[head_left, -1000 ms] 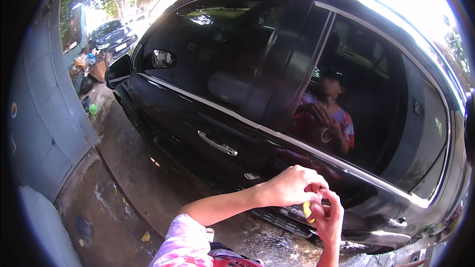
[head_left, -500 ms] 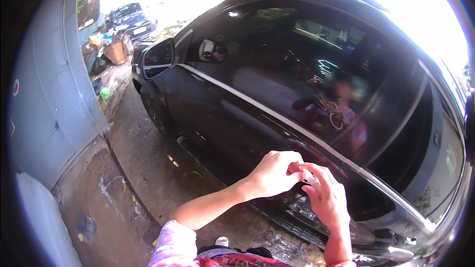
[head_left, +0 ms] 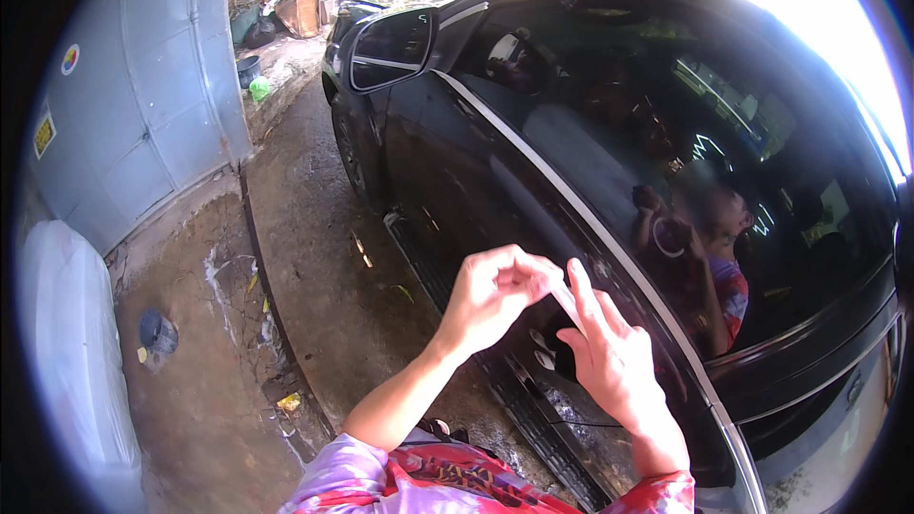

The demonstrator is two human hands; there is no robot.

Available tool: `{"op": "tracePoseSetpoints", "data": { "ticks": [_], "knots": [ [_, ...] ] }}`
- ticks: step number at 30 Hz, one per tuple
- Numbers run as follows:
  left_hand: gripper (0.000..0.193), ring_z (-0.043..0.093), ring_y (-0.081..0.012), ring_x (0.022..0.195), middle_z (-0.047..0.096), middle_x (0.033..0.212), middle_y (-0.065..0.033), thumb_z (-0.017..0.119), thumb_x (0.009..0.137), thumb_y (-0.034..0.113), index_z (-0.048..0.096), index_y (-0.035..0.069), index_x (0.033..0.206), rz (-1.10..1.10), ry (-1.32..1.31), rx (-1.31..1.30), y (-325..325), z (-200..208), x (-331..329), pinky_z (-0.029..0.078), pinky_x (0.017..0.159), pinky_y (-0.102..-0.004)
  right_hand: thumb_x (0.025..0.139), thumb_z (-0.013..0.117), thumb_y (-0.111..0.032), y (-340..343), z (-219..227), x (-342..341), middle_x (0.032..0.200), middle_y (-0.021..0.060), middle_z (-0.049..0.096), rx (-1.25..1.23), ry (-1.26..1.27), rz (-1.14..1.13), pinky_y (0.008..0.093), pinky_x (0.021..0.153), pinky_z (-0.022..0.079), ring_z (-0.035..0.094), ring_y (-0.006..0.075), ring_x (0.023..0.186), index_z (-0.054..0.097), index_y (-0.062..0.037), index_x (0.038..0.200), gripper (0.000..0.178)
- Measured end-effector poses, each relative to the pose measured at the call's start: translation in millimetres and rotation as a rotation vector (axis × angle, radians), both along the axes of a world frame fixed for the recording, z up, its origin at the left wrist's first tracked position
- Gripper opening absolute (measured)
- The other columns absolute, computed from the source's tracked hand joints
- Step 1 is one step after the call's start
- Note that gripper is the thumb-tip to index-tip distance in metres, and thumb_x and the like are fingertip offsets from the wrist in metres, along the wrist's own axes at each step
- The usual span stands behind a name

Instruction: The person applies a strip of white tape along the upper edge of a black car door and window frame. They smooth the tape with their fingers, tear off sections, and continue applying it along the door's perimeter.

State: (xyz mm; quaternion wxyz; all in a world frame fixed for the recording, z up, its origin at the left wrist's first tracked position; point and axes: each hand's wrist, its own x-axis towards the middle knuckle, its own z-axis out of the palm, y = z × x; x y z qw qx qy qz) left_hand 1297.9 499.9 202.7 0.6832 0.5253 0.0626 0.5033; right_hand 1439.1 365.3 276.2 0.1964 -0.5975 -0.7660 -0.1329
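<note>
In front of the black car's door (head_left: 457, 181), both of my hands are raised close together. My left hand (head_left: 481, 300) has its fingertips pinched around one end of a thin pale strip (head_left: 565, 301), whose material I cannot make out. Its other end runs against my right hand (head_left: 614, 362), where the index finger points upward, the thumb is bent in, and the other fingers are partly curled. The dark side window (head_left: 590, 124) reflects a person with raised arms and a white ring shape.
The car's side mirror (head_left: 392, 48) juts out at upper left, and a running board (head_left: 476, 343) lies below the door. A blue-grey metal gate (head_left: 133, 86) stands left, with a plastic-covered object (head_left: 71, 352) near it. A small container (head_left: 157, 331) rests on the wet concrete.
My hands have shifted slightly left and up in the picture, and the pale strip now shows between them. My right index finger has straightened. The view has turned, moving the car rightward.
</note>
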Motion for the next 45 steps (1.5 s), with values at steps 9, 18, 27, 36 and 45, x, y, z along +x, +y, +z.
{"op": "tracePoseSetpoints", "data": {
  "ticks": [9, 18, 27, 36, 45],
  "knots": [
    [0.013, 0.066, -0.0077, 0.081, 0.072, 0.094, -0.0028, 0.069, 0.1, 0.016, 0.068, 0.005, 0.105, 0.258, -0.035, 0.074, 190.5, 54.0, 5.1, 0.056, 0.079, -0.0254, 0.081, 0.075, 0.003, 119.7, 80.5, -11.0, 0.098, 0.0062, 0.07, 0.259, -0.198, -0.141, 0.0343, 0.061, 0.058, 0.07, 0.0257, 0.071, 0.072, -0.01, 0.12, 0.041],
    [0.018, 0.071, -0.0123, 0.091, 0.075, 0.1, -0.0057, 0.075, 0.097, 0.016, 0.07, 0.007, 0.111, 0.028, -0.275, -0.109, 383.6, 102.0, 53.9, 0.059, 0.081, -0.0259, 0.065, 0.076, 0.008, 285.0, 143.3, -52.7, 0.089, 0.0093, 0.069, 0.189, -0.219, 0.403, 0.028, 0.054, 0.059, 0.069, 0.0179, 0.062, 0.08, -0.0106, 0.11, 0.048],
    [0.019, 0.066, -0.0075, 0.08, 0.072, 0.098, -0.003, 0.075, 0.097, 0.017, 0.07, 0.005, 0.111, 0.412, -0.311, 0.021, 464.4, 136.0, 84.4, 0.051, 0.057, -0.0196, 0.075, 0.078, -0.009, 295.6, 246.8, -36.8, 0.083, 0.0092, 0.065, 0.131, -0.858, -0.18, 0.0317, 0.052, 0.048, 0.062, 0.0181, 0.059, 0.075, -0.014, 0.108, 0.033],
    [0.02, 0.056, -0.0025, 0.065, 0.075, 0.093, -0.0039, 0.081, 0.092, 0.014, 0.077, 0.0, 0.106, 0.691, -0.376, 0.066, 493.4, 140.4, 94.9, 0.043, 0.057, -0.0205, 0.085, 0.066, 0.009, 239.6, 299.5, 37.6, 0.073, 0.0065, 0.05, 0.008, -1.192, -0.499, 0.0306, 0.056, 0.05, 0.059, 0.0177, 0.061, 0.068, -0.0156, 0.134, 0.055],
    [0.015, 0.056, -0.0085, 0.056, 0.075, 0.081, -0.0027, 0.083, 0.087, 0.011, 0.07, 0.006, 0.091, 0.988, -0.243, 0.176, 490.6, 153.9, 107.8, 0.043, 0.054, -0.0252, 0.093, 0.061, 0.006, 267.1, 308.7, 78.2, 0.088, 0.0112, 0.06, 0.158, -1.14, -0.756, 0.0387, 0.066, 0.056, 0.069, 0.029, 0.077, 0.067, -0.0166, 0.134, 0.047]
  ]
}}
